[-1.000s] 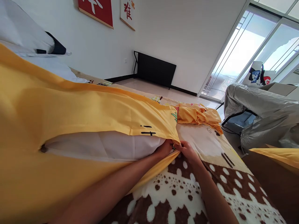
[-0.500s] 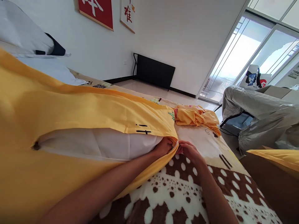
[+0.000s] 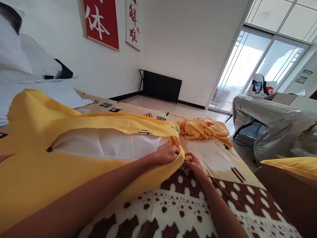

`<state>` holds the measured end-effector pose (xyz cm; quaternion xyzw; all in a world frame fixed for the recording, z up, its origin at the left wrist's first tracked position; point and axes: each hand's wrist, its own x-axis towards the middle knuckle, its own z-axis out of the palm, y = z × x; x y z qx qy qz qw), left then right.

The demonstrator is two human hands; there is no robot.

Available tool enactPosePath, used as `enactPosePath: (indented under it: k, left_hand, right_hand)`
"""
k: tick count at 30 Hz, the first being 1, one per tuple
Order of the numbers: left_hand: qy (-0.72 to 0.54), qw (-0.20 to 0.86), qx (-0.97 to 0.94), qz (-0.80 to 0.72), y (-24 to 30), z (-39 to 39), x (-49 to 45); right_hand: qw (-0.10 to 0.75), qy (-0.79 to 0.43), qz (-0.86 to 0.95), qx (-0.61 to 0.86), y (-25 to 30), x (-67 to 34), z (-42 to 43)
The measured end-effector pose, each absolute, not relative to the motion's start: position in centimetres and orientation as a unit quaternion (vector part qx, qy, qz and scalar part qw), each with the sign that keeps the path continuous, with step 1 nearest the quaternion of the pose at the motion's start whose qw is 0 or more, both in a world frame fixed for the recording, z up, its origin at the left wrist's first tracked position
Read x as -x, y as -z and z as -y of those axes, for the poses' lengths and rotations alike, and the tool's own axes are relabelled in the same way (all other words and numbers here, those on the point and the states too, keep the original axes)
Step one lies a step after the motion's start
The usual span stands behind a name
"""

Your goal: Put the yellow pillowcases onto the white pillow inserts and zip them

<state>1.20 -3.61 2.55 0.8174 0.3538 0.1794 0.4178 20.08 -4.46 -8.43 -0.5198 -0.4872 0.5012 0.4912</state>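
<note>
A yellow pillowcase lies across a brown-and-white spotted blanket, its long side opening showing the white pillow inside. My left hand is closed on the pillowcase at the right end of the opening, fingers curled over the cloth. Just right of it, my right hand pinches the same corner of the pillowcase from the outside. The two hands almost touch.
A second crumpled yellow cloth lies farther along the bed. White pillows are stacked at the left. A grey-covered piece of furniture stands right of the bed, a black panel by the far wall, glass doors beyond.
The pillow and pillowcase have dropped lower and flatter on the bed. Both hands stay at the corner of the opening; the left hand now folds the cloth over the pillow's end.
</note>
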Motion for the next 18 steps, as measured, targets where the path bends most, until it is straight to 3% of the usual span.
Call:
enactPosePath:
  k: [4,6,11,15,18]
  left_hand:
    - [-0.163,0.467,-0.768,-0.407,-6.6,5.0,1.3]
    - [-0.143,0.438,-0.784,-0.415,-7.9,5.9,2.1]
    - [-0.093,0.201,-0.868,-0.444,-8.4,6.8,2.8]
    - [-0.166,-0.024,-0.807,-0.566,-9.3,5.3,4.1]
    - [-0.256,-0.117,-0.754,-0.593,-11.4,3.6,5.1]
  right_hand:
    - [0.504,-0.519,0.434,0.536,9.0,-20.1,4.0]
    - [0.503,-0.532,0.427,0.531,9.1,-19.8,4.0]
    - [0.486,-0.546,0.428,0.531,8.8,-19.3,4.3]
    - [0.480,-0.565,0.429,0.516,7.9,-18.8,4.7]
    - [0.466,-0.598,0.431,0.489,6.4,-17.1,6.3]
